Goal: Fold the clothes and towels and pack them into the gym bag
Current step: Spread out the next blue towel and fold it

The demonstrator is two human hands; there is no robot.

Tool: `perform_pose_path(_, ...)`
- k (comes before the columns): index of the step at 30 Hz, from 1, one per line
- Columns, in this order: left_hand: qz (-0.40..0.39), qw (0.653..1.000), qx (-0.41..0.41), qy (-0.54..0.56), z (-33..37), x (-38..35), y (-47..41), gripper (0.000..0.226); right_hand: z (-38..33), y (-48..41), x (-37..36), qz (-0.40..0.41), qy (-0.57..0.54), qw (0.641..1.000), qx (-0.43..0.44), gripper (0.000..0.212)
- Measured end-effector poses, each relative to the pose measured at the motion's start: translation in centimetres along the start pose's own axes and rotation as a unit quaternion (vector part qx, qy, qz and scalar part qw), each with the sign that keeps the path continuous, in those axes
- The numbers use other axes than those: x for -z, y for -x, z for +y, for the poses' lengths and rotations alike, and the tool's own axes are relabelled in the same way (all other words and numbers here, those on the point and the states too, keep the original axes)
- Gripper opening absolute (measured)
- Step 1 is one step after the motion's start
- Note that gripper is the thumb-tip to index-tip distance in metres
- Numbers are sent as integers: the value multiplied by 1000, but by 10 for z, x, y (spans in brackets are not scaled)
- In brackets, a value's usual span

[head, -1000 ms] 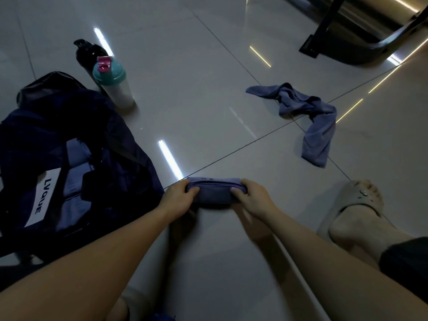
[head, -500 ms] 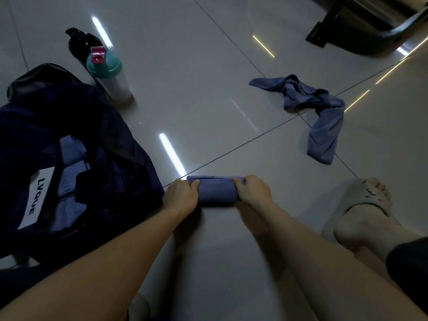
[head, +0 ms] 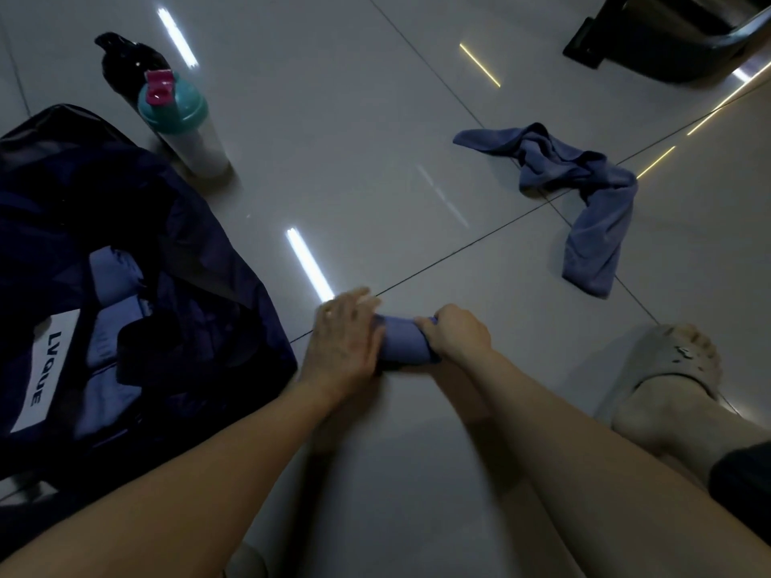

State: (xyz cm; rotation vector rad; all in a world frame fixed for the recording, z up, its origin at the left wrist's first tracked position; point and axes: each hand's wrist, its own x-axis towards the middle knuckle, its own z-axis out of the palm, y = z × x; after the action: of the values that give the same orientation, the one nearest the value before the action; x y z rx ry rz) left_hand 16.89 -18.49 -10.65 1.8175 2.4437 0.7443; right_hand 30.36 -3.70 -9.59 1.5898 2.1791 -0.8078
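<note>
You are working low in the middle of the frame, on the glossy tiled floor. Your left hand is lying flat against the left end of the rolled towel, its fingers stretched out and close together, pressing rather than gripping. Your right hand is gripping the roll's right end, with its fingers curled tightly into the cloth. The blue roll is lying on the floor between both hands, just right of the gym bag. That dark bag is gaping open at the left of the frame, showing folded blue cloths and a white label inside. A loose towel is lying crumpled at the upper right, well apart from your hands. A shaker bottle and a black bottle are standing at the upper left. Your foot in a slipper is resting at the right.
</note>
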Motion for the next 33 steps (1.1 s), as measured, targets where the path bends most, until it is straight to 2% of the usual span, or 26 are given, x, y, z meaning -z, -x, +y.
perform_pose_path(2, -49, 990, -131, 12, 11, -12, 2, 48, 0, -2, 0, -14, -17, 1000, -8, 47)
perform_pose_path(3, -87, 985, -149, -5, 13, -19, 5, 54, 1, -4, -1, -19, -27, 999, -12, 49)
perform_pose_path(6, -160, 980, -113, -46, 9, -33, 13, 72, 2, -4, -4, -17, -51, 998, -27, 50)
perform_pose_path(9, -187, 978, -84, -32, 5, -34, 9, 80, 1, 13, -6, 68, -38, 997, -1, 47)
perform_pose_path(11, -199, 976, -82, -21, 2, -33, 3, 82, 1, 23, -9, 113, -70, 991, 7, 43)
perform_pose_path(14, -213, 971, -100, -26, -1, -33, 0, 82, -2, 24, -12, 60, -190, 976, -86, 52)
perform_pose_path(16, -218, 971, -94, -18, -1, -32, 0, 81, -8, 22, -9, 9, -321, 934, -156, 52)
perform_pose_path(18, -213, 973, -86, -4, 0, -31, -2, 79, -15, 26, 0, -29, -480, 851, -210, 40)
perform_pose_path(19, -206, 975, -77, 8, 0, -29, -3, 77, -18, 28, 5, -52, -531, 814, -231, 37)
perform_pose_path(21, -182, 981, -61, 31, 2, -24, -5, 72, -19, 27, 14, -105, -569, 774, -256, 40)
perform_pose_path(23, -163, 984, -56, 45, 5, -16, -7, 68, -18, 24, 18, -161, -564, 761, -276, 41)
perform_pose_path(25, -165, 985, -41, 39, 9, -7, -14, 57, -20, 25, 24, -183, -574, 745, -286, 34)
perform_pose_path(27, -183, 980, 31, 77, 13, 3, -24, 49, -22, 30, 32, -173, -611, 724, -269, 17)
perform_pose_path(31, -181, 979, 59, 70, 21, 26, -39, 39, -25, 39, 57, -132, -663, 698, -236, 16)
perform_pose_path(33, -210, 968, 84, 109, 26, 44, -52, 35, -28, 46, 69, -109, -672, 697, -225, 19)
